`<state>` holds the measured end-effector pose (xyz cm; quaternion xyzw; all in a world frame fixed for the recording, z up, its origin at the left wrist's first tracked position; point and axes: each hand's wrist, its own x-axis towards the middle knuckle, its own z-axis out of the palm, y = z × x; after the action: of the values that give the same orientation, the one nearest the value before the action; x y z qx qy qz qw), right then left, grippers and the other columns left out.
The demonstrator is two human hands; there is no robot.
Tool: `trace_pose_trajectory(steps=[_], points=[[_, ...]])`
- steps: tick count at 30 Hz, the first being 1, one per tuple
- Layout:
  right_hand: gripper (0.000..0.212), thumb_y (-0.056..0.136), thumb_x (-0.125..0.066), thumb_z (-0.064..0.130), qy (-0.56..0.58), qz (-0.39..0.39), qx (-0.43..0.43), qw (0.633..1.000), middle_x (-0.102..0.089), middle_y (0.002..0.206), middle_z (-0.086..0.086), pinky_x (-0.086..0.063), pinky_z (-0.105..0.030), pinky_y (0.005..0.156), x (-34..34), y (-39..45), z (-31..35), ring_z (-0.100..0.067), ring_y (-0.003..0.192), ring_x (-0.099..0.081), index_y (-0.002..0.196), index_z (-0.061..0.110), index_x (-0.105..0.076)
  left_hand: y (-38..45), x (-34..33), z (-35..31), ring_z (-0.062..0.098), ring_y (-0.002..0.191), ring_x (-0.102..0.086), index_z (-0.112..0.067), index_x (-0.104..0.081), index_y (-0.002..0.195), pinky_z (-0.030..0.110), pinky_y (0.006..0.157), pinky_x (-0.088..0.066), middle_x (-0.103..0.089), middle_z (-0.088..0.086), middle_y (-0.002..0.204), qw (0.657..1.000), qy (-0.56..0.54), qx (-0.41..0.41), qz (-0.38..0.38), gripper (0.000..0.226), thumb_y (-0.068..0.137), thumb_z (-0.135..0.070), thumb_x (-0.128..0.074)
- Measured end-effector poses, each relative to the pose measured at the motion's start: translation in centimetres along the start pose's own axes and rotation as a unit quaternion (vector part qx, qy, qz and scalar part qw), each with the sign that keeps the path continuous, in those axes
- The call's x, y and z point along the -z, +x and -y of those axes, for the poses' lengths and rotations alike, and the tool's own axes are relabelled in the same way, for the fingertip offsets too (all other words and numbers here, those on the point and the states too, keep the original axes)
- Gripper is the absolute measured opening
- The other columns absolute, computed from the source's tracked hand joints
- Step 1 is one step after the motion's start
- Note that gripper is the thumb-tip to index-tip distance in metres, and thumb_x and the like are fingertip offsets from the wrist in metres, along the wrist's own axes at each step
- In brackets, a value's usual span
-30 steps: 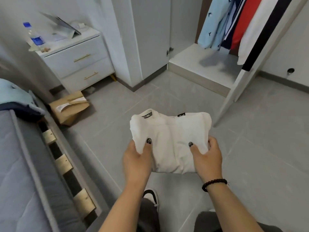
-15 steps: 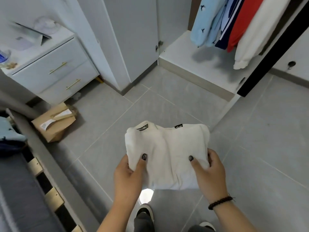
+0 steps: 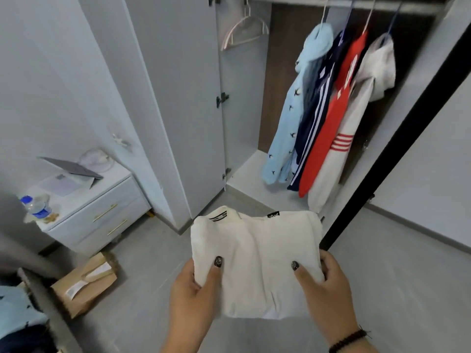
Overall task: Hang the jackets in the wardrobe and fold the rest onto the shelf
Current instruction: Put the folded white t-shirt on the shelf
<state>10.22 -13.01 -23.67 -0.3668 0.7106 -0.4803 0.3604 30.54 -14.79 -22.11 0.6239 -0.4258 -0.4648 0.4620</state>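
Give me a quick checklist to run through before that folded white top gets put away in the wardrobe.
1. Both hands hold it: ok. The left hand and right hand each grip a near corner of the folded white top, thumbs on top.
2. Fold intact: ok, it is a compact, squared bundle.
3. Wardrobe open: ok, the door stands aside.
4. Landing spot free: ok, the white wardrobe floor left of the hanging jackets is bare.
5. Proper shelf for folded clothes: cannot tell, none is in view.
6. Spare hanger in the way: ok, it hangs high up.
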Motion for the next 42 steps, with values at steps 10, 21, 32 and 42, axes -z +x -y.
trace_pose_trajectory(steps=[10, 21, 32, 42], points=[[0.027, 0.083, -0.071, 0.013, 0.066, -0.02, 0.081, 0.994, -0.063, 0.096, 0.013, -0.044, -0.025, 0.068, -4.2, -0.9, 14.1, -0.005, 0.089, -0.058, 0.104, 0.023, -0.058, 4.5, 6.2, -12.9, 0.007, 0.059, -0.055, -0.022, -0.063, 0.074, 0.017, 0.055, -0.042, -0.063, -0.006, 0.065, 0.994, 0.03, -0.108, 0.009, 0.023, 0.091, -0.036, -0.059], [0.026, 0.082, -0.071, 0.011, 0.077, -0.01, 0.202, 0.976, -0.069, 0.089, 0.014, -0.05, -0.03, 0.071, -3.9, 7.1, 25.7, -0.008, 0.085, -0.064, 0.095, 0.03, -0.06, 12.3, 4.9, -24.2, 0.011, 0.066, -0.054, -0.006, -0.064, 0.086, 0.026, 0.064, -0.042, -0.064, 0.006, 0.076, 0.982, 0.009, -0.189, 0.004, 0.032, 0.091, -0.037, -0.059], [0.021, 0.079, -0.074, 0.017, 0.131, -0.027, 0.272, 0.953, -0.067, 0.09, 0.007, -0.045, -0.023, 0.063, -3.5, 24.7, 37.1, -0.009, 0.083, -0.063, 0.096, 0.019, -0.062, 25.0, -3.5, -36.9, 0.003, 0.067, -0.061, -0.017, -0.068, 0.085, 0.016, 0.058, -0.046, -0.07, -0.01, 0.073, 0.966, -0.021, -0.257, -0.023, 0.019, 0.091, -0.034, -0.061], [0.029, 0.072, -0.081, 0.024, 0.146, -0.035, 0.278, 0.949, -0.068, 0.093, 0.005, -0.05, -0.026, 0.069, -8.6, 38.0, 43.1, -0.011, 0.086, -0.064, 0.093, 0.021, -0.062, 38.8, -6.8, -41.7, 0.016, 0.067, -0.048, 0.005, -0.059, 0.09, 0.032, 0.063, -0.039, -0.055, 0.008, 0.073, 0.954, -0.038, -0.293, -0.042, 0.042, 0.088, -0.037, -0.063]])
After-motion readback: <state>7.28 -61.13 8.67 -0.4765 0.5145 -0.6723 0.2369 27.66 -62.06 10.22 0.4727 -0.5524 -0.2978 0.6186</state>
